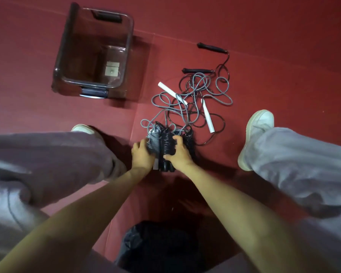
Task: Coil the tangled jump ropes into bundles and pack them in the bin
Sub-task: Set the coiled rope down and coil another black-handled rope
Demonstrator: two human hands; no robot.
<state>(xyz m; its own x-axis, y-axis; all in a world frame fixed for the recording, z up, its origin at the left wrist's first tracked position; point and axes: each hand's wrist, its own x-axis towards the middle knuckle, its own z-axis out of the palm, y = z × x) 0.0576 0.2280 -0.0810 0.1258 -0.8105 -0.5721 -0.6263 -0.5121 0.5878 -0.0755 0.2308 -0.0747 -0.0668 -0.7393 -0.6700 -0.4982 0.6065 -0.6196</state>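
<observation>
Spanning floor: seamed red mat (283, 36) under ropes (166, 142), bin (129, 36).

it looks like a gym room. the floor (264, 26) is dark red mats with seams. tangled grey and black jump ropes (195, 95) lie on it near a clear plastic bin (67, 46).

Under the fingers of the right hand (178, 154), black coil (166, 143): glossy, ribbed windings with a plastic-like sheen. Under the fingers of the left hand (142, 154), grey coil (154, 142): matt, duller.

Beyond the fingertips:
- loose grey rope (222, 95): smooth matt cord
- loose black rope (219, 123): thin, shiny
- white handles (208, 117): smooth plastic, low gloss
- black handles (212, 47): matt, material unclear

Beyond and left of the fingers, bin (67, 42): smoky clear plastic, glossy.

Beneath everything, floor (264, 26): red, matt, finely textured.

Either side of the fingers, trousers (293, 160): soft matt cloth; shoes (258, 125): smooth, white.
</observation>
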